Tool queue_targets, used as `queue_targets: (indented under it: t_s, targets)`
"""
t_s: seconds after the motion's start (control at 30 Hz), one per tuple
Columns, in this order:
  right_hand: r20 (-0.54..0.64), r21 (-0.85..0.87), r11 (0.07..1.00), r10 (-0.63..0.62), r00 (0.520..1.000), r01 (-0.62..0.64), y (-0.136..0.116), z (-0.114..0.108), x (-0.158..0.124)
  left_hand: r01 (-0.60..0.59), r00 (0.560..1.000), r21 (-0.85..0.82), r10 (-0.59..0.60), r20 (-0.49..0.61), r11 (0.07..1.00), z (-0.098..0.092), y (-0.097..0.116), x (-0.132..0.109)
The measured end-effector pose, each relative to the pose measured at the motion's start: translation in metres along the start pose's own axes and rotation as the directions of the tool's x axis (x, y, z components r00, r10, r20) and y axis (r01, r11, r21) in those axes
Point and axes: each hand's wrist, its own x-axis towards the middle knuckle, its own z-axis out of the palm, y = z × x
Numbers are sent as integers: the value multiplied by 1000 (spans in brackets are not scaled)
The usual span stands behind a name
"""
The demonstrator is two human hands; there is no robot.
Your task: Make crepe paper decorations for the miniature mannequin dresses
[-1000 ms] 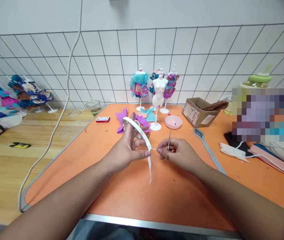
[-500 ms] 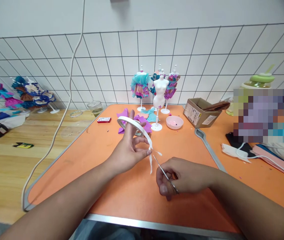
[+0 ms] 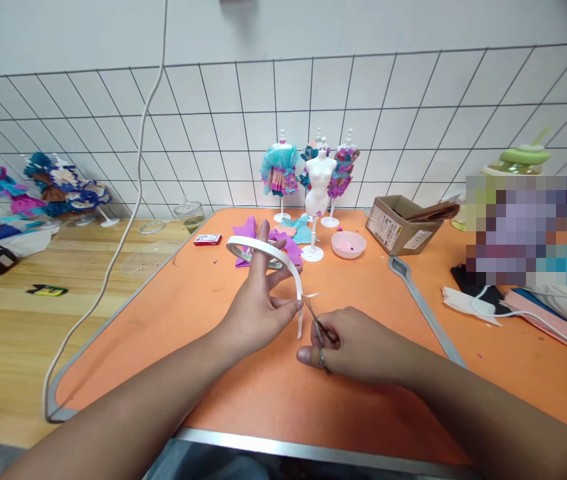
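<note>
My left hand [image 3: 260, 303] holds a roll of white tape [image 3: 263, 246], with fingers through the ring and thumb and fingertip pinching the strip that hangs from it. A short tail of the strip [image 3: 300, 327] dangles below the pinch. Small metal scissors [image 3: 320, 330] are in my right hand [image 3: 348, 343], its thumb in one loop. Their tips meet the tape beside my left fingertips, near a small white piece [image 3: 312, 295]. Behind my hands stands a bare white mannequin [image 3: 319, 183], with purple paper [image 3: 290, 250] beside its base.
At the back are dressed mannequins [image 3: 280, 170], a pink bowl [image 3: 348, 245] and a cardboard box [image 3: 397, 227]. A red box [image 3: 208, 239] lies left on the orange table [image 3: 163, 333]. Further left are a cable [image 3: 113, 263] and a yellow-black cutter [image 3: 47, 291]. Fabric [image 3: 553, 320] lies right.
The scissors have turned more upright, their blades and handles now apart, and moved up against the tape. My right thumb has shifted left. The tape roll has tilted slightly left.
</note>
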Motion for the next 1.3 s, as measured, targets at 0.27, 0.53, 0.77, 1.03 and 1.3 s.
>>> queue_targets:
  t_s: [0.27, 0.53, 0.77, 1.03, 1.3]
  targets:
    - [87, 10, 1000, -28, 996, 27, 4, -1, -1, -26, 999, 66, 24, 35, 998, 5, -3, -5]
    - [-20, -18, 997, -80, 997, 80, 2, 7, 5, -48, 997, 63, 43, 68, 997, 11, -2, -9]
    - [-132, -36, 996, -80, 988, 76, -1, 13, 12, -47, 997, 78, 42, 57, 996, 11, -1, -9]
    - [-109, -3, 997, -72, 991, 72, -2, 11, 11, -124, 991, 145, 114, 75, 982, 11, -8, -12]
    - [-163, 2, 997, -69, 984, 71, -1, 16, 14, -72, 997, 76, 70, 18, 995, 13, 0, -10]
